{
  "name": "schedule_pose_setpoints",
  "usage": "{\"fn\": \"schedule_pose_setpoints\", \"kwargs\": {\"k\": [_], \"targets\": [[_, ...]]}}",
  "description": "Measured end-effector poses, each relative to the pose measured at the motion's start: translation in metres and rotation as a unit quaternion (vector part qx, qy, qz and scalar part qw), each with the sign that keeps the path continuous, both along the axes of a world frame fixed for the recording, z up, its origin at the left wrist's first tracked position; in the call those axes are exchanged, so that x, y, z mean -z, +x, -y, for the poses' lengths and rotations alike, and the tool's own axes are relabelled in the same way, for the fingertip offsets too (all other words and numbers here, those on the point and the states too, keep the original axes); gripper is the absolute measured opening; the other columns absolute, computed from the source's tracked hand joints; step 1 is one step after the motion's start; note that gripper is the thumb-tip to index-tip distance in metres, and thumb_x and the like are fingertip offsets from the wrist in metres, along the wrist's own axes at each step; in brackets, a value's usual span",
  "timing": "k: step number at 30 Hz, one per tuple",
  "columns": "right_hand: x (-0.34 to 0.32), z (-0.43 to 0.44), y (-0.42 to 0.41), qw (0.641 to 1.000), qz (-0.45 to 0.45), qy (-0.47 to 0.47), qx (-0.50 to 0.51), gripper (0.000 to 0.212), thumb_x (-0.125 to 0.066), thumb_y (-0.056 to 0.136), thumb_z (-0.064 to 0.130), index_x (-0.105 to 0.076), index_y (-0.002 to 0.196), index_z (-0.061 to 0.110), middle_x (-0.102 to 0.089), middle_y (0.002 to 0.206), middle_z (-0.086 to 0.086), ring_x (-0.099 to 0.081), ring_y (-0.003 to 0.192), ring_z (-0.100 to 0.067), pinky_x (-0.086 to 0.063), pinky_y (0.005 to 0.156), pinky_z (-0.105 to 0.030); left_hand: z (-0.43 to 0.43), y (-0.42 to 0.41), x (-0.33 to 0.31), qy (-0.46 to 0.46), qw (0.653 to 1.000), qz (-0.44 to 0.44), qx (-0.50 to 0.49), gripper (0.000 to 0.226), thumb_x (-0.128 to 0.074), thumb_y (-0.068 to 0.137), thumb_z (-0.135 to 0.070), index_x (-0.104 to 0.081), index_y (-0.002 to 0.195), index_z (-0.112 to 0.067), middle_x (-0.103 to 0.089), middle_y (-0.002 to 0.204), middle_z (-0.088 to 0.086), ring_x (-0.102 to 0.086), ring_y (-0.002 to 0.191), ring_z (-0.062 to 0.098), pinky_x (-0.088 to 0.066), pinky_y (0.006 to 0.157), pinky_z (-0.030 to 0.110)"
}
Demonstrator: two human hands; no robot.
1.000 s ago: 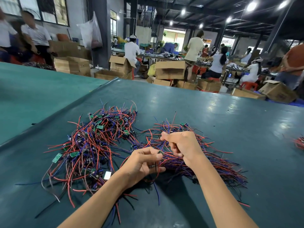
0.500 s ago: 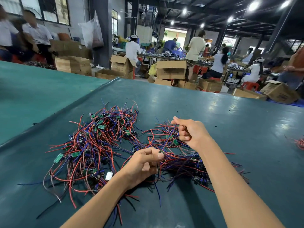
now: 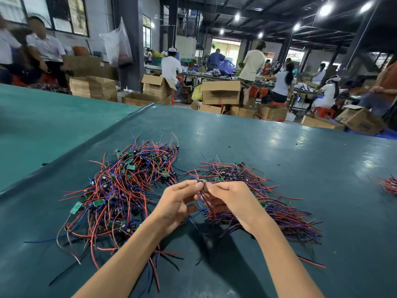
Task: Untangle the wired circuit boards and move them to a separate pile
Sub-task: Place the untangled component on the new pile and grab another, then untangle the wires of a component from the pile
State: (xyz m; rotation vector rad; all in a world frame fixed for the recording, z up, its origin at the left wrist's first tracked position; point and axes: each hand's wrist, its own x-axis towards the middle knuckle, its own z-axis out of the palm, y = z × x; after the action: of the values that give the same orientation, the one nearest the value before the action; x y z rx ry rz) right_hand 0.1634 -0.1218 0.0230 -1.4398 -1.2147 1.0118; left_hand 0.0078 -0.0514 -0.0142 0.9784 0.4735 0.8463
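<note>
While left hand (image 3: 176,204) and right hand (image 3: 234,201) pinch-grip one wired board (image 3: 202,182) | 3 piles: left pile (image 3: 120,190), right pile (image 3: 283,216), edge pile (image 3: 390,186)

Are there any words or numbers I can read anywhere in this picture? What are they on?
No text reads clearly.
Middle cardboard box: a dark printed line, too blurred to read.
Right cardboard box: dark print, too blurred.
Green circuit board: any markings too small to tell.
</note>
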Motion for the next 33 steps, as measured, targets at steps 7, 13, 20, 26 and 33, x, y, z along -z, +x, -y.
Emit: {"fn": "schedule_pose_setpoints", "kwargs": {"k": [7, 13, 20, 26, 33], "targets": [[0.005, 0.011, -0.022, 0.988, -0.143, -0.049, -0.035, 0.027, -0.061, 0.099, 0.018, -0.081, 0.081, 0.013, -0.074, 0.082, -0.013, -0.071, 0.069, -0.022, -0.058, 0.066, -0.031, -0.002, -0.001, 0.003, 0.033, 0.999, 0.023, 0.021, 0.009, -0.069, 0.087, -0.013, -0.072, 0.087, -0.004, -0.062, 0.071, 0.011, -0.051, 0.053, 0.018, -0.047, 0.051, 0.03], [0.027, 0.021, -0.042, 0.997, -0.051, -0.012, 0.048, 0.032, -0.06, 0.1, 0.023, -0.078, 0.076, 0.013, -0.075, 0.072, -0.011, -0.069, 0.06, -0.02, -0.061, 0.063, -0.037, 0.0, -0.001, 0.012, 0.035, 0.999, -0.001, -0.023, 0.025, -0.076, 0.078, -0.014, -0.068, 0.09, 0.006, -0.058, 0.069, 0.013, -0.057, 0.048, 0.019, -0.052, 0.049, 0.026], [0.033, 0.038, -0.061, 0.995, 0.009, 0.022, 0.093, 0.031, -0.06, 0.1, 0.023, -0.076, 0.076, 0.012, -0.074, 0.067, -0.01, -0.071, 0.062, -0.027, -0.062, 0.072, -0.044, -0.011, -0.002, 0.014, 0.01, 0.996, -0.001, -0.092, 0.025, -0.082, 0.067, -0.021, -0.076, 0.083, -0.002, -0.053, 0.077, 0.01, -0.041, 0.053, 0.011, -0.035, 0.043, 0.02], [0.032, 0.05, -0.069, 0.991, -0.071, -0.006, 0.113, 0.033, -0.061, 0.1, 0.017, -0.076, 0.072, 0.005, -0.073, 0.069, -0.019, -0.071, 0.061, -0.026, -0.059, 0.062, -0.032, -0.02, -0.005, 0.013, 0.002, 0.994, -0.028, -0.108, 0.015, -0.08, 0.073, -0.014, -0.077, 0.081, -0.002, -0.059, 0.079, 0.006, -0.044, 0.059, 0.007, -0.038, 0.046, 0.019], [0.029, 0.062, -0.063, 0.987, -0.095, -0.04, 0.127, 0.031, -0.059, 0.1, 0.016, -0.075, 0.078, 0.001, -0.074, 0.071, -0.019, -0.074, 0.066, -0.031, -0.06, 0.062, -0.035, -0.034, 0.001, 0.011, -0.014, 0.991, -0.042, -0.125, 0.028, -0.075, 0.085, -0.004, -0.067, 0.102, 0.018, -0.047, 0.062, 0.0, -0.036, 0.058, 0.011, -0.04, 0.046, 0.019]]}}
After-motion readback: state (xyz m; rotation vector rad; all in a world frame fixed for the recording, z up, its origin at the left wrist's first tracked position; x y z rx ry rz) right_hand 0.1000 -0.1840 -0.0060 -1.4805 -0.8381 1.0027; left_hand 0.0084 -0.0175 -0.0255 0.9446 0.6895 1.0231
